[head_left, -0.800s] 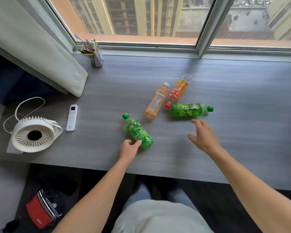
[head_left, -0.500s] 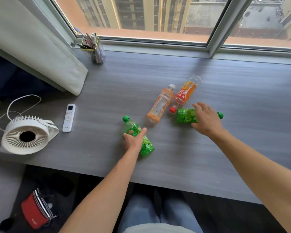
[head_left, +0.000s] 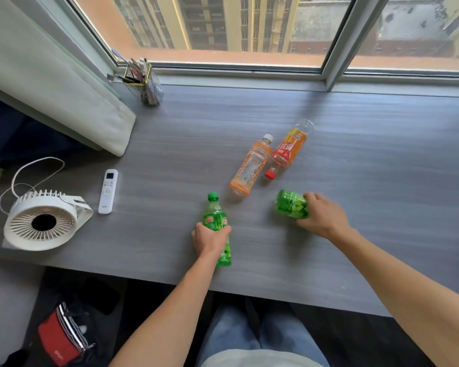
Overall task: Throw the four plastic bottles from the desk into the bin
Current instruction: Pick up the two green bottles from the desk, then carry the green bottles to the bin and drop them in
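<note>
Left hand (head_left: 210,239) fingers clenched round the near green bottle (head_left: 217,226), cap pointing away; right hand (head_left: 322,218) fingers grasping the second green bottle (head_left: 292,204), its base turned left; both low over the grey bench (head_left: 382,154); orange bottle (head_left: 250,166) and red-capped bottle (head_left: 288,151) lie touching beyond; fan (head_left: 41,221) and remote (head_left: 108,191) far left.

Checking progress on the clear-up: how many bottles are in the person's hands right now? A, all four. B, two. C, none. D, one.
B: the left hand grips one green bottle, the right hand grips the other green bottle; both orange bottles lie untouched.
</note>
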Demonstrator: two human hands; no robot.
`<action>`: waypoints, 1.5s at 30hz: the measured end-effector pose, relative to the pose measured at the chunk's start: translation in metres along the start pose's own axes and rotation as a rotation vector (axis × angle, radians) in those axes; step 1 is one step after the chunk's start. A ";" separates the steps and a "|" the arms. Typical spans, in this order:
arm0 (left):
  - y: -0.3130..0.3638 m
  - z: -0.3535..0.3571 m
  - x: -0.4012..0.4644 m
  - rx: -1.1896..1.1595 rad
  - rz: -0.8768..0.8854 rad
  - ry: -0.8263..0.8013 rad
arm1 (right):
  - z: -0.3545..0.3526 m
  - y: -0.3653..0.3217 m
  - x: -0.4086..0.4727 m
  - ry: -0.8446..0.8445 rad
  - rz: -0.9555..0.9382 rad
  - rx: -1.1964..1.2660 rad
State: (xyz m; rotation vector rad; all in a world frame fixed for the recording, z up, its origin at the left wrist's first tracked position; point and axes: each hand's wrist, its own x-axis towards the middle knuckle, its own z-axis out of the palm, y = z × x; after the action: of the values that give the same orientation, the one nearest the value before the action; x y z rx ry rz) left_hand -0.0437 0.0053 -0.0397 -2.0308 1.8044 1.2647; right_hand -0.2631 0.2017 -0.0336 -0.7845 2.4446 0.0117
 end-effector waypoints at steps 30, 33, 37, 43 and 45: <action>-0.059 0.024 -0.084 1.171 0.807 -0.733 | 0.205 0.027 -0.393 0.004 1.024 1.228; -0.048 0.065 -0.113 1.278 0.917 -0.819 | 0.242 0.003 -0.437 0.046 1.200 1.353; -0.037 0.128 -0.167 1.394 1.068 -0.930 | 0.283 -0.016 -0.481 0.145 1.379 1.647; -0.042 0.222 -0.267 1.532 1.249 -1.008 | 0.318 -0.016 -0.536 0.310 1.586 1.908; -0.051 0.250 -0.299 1.565 1.277 -1.012 | 0.325 0.000 -0.555 0.352 1.610 1.941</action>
State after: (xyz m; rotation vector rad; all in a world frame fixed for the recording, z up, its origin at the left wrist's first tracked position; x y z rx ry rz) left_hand -0.0967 0.3942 -0.0230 0.5708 2.0382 0.2786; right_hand 0.2749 0.5544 -0.0181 1.9055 1.3775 -1.5085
